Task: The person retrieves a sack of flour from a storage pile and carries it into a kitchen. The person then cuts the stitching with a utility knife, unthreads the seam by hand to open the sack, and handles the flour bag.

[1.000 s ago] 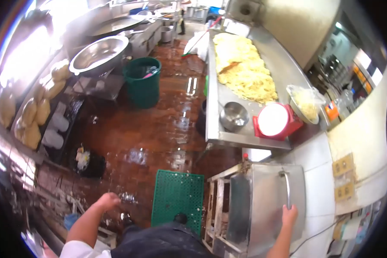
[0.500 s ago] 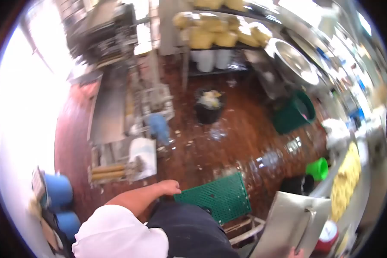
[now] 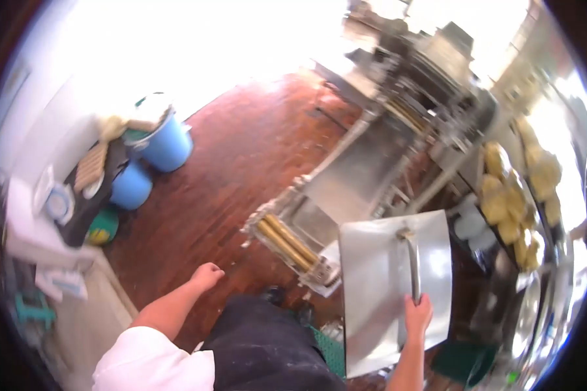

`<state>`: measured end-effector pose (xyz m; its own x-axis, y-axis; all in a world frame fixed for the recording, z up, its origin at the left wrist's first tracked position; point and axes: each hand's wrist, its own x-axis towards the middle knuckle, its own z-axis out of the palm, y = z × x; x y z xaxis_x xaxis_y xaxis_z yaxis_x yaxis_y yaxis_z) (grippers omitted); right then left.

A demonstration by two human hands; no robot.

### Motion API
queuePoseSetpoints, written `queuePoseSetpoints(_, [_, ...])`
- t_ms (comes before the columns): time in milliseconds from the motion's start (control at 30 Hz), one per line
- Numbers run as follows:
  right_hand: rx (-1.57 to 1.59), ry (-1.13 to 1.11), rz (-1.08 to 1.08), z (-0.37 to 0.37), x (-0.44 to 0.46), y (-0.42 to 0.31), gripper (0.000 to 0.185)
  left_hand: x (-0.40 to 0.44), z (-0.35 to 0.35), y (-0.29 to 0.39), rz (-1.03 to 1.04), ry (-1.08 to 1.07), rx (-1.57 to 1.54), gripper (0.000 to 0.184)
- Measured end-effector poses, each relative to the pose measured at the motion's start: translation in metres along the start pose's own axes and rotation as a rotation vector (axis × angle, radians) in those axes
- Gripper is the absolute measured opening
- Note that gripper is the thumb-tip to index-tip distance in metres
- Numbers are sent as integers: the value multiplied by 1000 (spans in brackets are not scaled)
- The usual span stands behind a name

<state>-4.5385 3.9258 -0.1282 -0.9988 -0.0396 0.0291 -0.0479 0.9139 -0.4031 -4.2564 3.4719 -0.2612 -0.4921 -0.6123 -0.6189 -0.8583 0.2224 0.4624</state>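
My right hand (image 3: 418,314) is wrapped round the lower end of the bar handle (image 3: 412,264) on a flat metal panel (image 3: 375,293). The panel stands at the lower right, in front of the machine. Over the red-brown floor at the lower left, my left hand (image 3: 208,276) hangs near my dark apron and touches nothing. Its fingers look curled, but blur hides whether they are closed.
A long machine with brass-coloured rollers (image 3: 285,242) runs to the upper right. Blue bins (image 3: 168,144) and a dark table stand left. Filled bags (image 3: 504,199) sit on right shelves. A green mat (image 3: 329,352) and green tub (image 3: 464,362) are low right.
The view has swung left, bringing the blue bins and machine into sight. The metal panel, earlier beside the steel table, is now in front of the machine with my right hand still on its handle.
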Motion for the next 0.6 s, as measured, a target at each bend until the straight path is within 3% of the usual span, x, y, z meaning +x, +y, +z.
queuePoseSetpoints(100, [118,-113,-89,51,57,-56,32,-34,9,-55,-275,109,-152,27])
queuePoseSetpoints(200, [235,-177,-215,107,116,-86,31,-76,52,-121,-345,-6,-312,26])
queuePoseSetpoints(267, [304,-221,-249,140,130,-105,30,-128,85,-142,-437,133,-478,28])
queuePoseSetpoints(333, [327,-235,-280,180,151,-112,27,-178,106,-145,-619,61,-526,32])
queuePoseSetpoints(367, [331,-239,-305,193,160,-117,26,-194,123,-155,-625,-20,-387,37])
queuePoseSetpoints(467, [310,-232,-328,219,170,-142,23,-233,185,-174,-469,89,-141,40])
queuePoseSetpoints(500, [358,-301,-305,225,169,-149,22,-243,192,-169,-431,23,-132,42])
queuePoseSetpoints(600, [464,-456,-224,239,173,-165,21,-262,205,-136,-703,17,-408,41])
